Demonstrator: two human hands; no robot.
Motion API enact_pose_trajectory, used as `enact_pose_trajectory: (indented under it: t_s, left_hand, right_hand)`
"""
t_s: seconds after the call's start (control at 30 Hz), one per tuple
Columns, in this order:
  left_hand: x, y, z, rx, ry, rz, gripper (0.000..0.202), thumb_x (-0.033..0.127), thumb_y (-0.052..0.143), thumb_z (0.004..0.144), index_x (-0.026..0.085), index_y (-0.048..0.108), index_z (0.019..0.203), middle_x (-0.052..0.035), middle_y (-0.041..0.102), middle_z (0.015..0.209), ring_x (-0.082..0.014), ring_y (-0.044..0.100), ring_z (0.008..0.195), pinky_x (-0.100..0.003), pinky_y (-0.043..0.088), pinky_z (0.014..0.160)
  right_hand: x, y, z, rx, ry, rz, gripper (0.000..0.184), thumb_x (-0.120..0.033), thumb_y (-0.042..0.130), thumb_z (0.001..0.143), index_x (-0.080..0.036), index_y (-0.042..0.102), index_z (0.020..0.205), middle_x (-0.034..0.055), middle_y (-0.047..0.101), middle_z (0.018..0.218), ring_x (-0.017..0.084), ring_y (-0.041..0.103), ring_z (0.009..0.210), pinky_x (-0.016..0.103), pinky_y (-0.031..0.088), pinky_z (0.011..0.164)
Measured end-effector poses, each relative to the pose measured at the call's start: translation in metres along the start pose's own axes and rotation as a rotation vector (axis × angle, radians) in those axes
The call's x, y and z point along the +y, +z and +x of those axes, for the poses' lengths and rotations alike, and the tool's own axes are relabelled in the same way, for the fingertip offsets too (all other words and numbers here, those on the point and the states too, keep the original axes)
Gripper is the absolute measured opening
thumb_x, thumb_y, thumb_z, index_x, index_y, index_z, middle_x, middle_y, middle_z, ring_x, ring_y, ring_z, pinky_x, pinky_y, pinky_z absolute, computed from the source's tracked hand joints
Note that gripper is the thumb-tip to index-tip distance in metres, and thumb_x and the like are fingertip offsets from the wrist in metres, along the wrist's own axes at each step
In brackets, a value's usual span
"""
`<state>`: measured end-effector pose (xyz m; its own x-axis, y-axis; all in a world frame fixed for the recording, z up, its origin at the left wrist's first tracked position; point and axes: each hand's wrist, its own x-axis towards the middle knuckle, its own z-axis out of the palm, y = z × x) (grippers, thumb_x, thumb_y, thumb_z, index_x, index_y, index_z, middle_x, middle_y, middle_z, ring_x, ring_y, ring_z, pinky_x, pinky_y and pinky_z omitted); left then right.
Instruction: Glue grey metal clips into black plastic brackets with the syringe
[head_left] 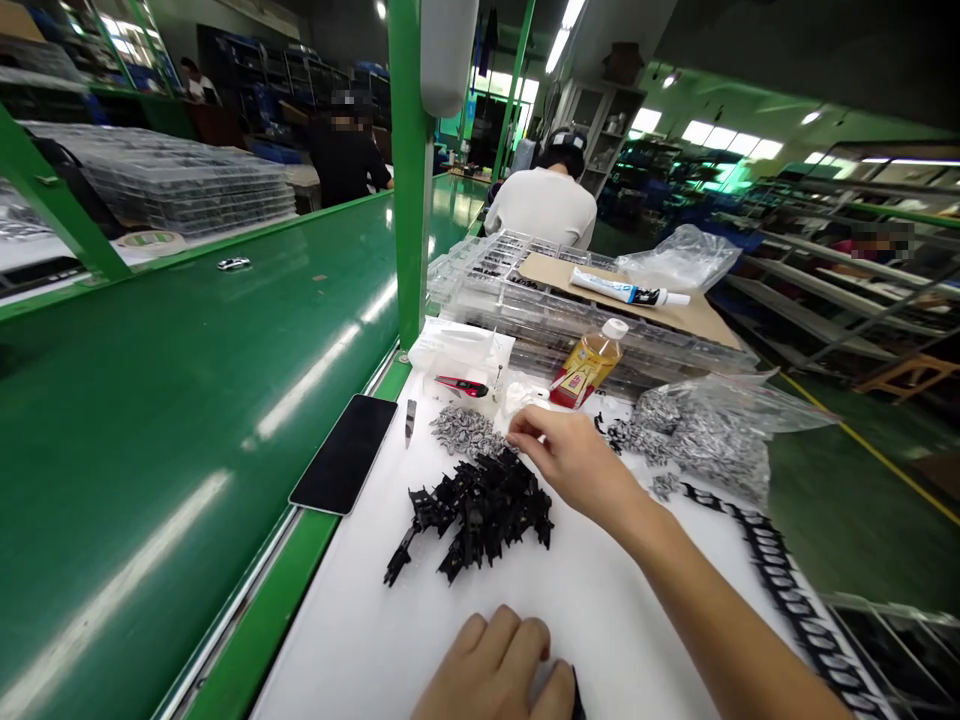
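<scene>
Black plastic parts (pixel 472 510) on white mat (pixel 420 640) beside green conveyor belt (pixel 187 400).

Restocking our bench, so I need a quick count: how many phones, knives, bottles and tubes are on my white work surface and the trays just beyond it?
Smartphone: 1
Red-handled utility knife: 1
Bare metal blade: 1
Bottle of amber liquid: 1
Blue-and-white tube: 1
Total: 5
</scene>
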<state>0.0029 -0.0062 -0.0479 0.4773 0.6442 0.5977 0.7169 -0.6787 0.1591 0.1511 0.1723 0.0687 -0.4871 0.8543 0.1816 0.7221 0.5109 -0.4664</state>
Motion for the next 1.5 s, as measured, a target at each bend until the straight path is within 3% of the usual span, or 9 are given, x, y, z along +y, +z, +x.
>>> enact_pose_trajectory:
  t_s: [0.1, 0.2, 0.3, 0.4, 0.53, 0.67, 0.97, 1.23, 1.5]
  left_hand:
    - [0.002, -0.004, 0.001, -0.026, -0.015, -0.025, 0.015, 0.032, 0.071, 0.093, 0.022, 0.061, 0.098, -0.0027, 0.055, 0.091, -0.0201, 0.045, 0.077, -0.035, 0.031, 0.066]
    - [0.002, -0.011, 0.003, -0.085, -0.021, -0.075, 0.027, 0.048, 0.066, 0.098, 0.021, 0.062, 0.103, -0.0043, 0.056, 0.094, -0.0216, 0.046, 0.081, -0.035, 0.032, 0.069]
    - [0.002, -0.019, 0.008, -0.169, -0.017, -0.143, 0.041, 0.059, 0.067, 0.096, 0.020, 0.063, 0.110, -0.0051, 0.058, 0.099, -0.0231, 0.048, 0.085, -0.037, 0.036, 0.071]
    - [0.002, -0.024, 0.012, -0.224, -0.046, -0.195, 0.040, 0.051, 0.073, 0.091, 0.020, 0.064, 0.114, -0.0061, 0.062, 0.106, -0.0249, 0.051, 0.091, -0.038, 0.040, 0.074]
    - [0.004, -0.027, 0.015, -0.230, -0.084, -0.230, 0.041, 0.041, 0.074, 0.086, 0.020, 0.066, 0.120, -0.0074, 0.063, 0.114, -0.0273, 0.053, 0.097, -0.040, 0.043, 0.078]
    - [0.004, -0.028, 0.015, -0.275, -0.090, -0.271, 0.043, 0.037, 0.076, 0.084, 0.019, 0.066, 0.122, -0.0079, 0.064, 0.113, -0.0280, 0.053, 0.096, -0.041, 0.044, 0.077]
    - [0.007, -0.040, 0.021, -0.347, -0.129, -0.318, 0.033, 0.033, 0.071, 0.090, 0.019, 0.064, 0.120, -0.0083, 0.063, 0.114, -0.0285, 0.055, 0.096, -0.043, 0.045, 0.076]
    - [0.006, -0.040, 0.021, -0.365, -0.114, -0.333, 0.028, 0.032, 0.067, 0.092, 0.019, 0.064, 0.117, -0.0080, 0.062, 0.112, -0.0285, 0.054, 0.096, -0.043, 0.046, 0.076]
    - [0.007, -0.041, 0.024, -0.387, -0.117, -0.335, 0.025, 0.030, 0.064, 0.095, 0.019, 0.063, 0.117, -0.0088, 0.061, 0.113, -0.0294, 0.053, 0.097, -0.044, 0.045, 0.076]
  right_hand:
    - [-0.004, -0.021, -0.061, -0.023, 0.004, 0.004, 0.015, -0.029, 0.057, 0.106, -0.025, 0.069, 0.099, 0.0006, 0.076, 0.093, 0.016, 0.071, 0.082, 0.032, 0.054, 0.076]
    - [-0.003, -0.027, -0.128, -0.120, -0.012, -0.003, 0.014, -0.024, 0.054, 0.106, -0.029, 0.068, 0.104, 0.0004, 0.075, 0.099, 0.014, 0.074, 0.087, 0.026, 0.059, 0.076]
    - [-0.003, -0.012, -0.177, -0.129, -0.004, -0.015, 0.021, -0.018, 0.052, 0.104, -0.029, 0.068, 0.112, 0.0025, 0.073, 0.104, 0.014, 0.076, 0.092, 0.023, 0.064, 0.081]
    - [-0.004, 0.010, -0.202, 0.021, 0.110, 0.010, 0.016, -0.020, 0.057, 0.103, -0.029, 0.067, 0.112, 0.0027, 0.073, 0.102, 0.016, 0.076, 0.092, 0.024, 0.065, 0.080]
    - [-0.004, 0.023, -0.212, 0.116, 0.248, 0.076, 0.010, -0.022, 0.060, 0.104, -0.029, 0.067, 0.106, 0.0019, 0.072, 0.100, 0.016, 0.074, 0.088, 0.022, 0.062, 0.072]
    - [-0.011, 0.012, -0.211, 0.122, 0.172, 0.083, 0.016, -0.016, 0.059, 0.103, -0.027, 0.069, 0.108, 0.0029, 0.072, 0.100, 0.015, 0.074, 0.089, 0.020, 0.062, 0.075]
    - [-0.040, 0.010, -0.201, -0.082, 0.105, 0.205, 0.020, -0.010, 0.055, 0.101, -0.026, 0.068, 0.098, -0.0002, 0.070, 0.086, 0.012, 0.070, 0.074, 0.023, 0.059, 0.066]
    - [-0.040, 0.018, -0.205, -0.121, 0.112, 0.131, 0.020, -0.011, 0.054, 0.103, -0.025, 0.068, 0.104, 0.0007, 0.069, 0.089, 0.014, 0.069, 0.075, 0.028, 0.059, 0.066]
    - [-0.042, 0.025, -0.206, -0.105, 0.096, 0.018, 0.022, -0.012, 0.051, 0.104, -0.022, 0.065, 0.091, 0.0006, 0.063, 0.080, 0.014, 0.062, 0.066, 0.029, 0.053, 0.056]
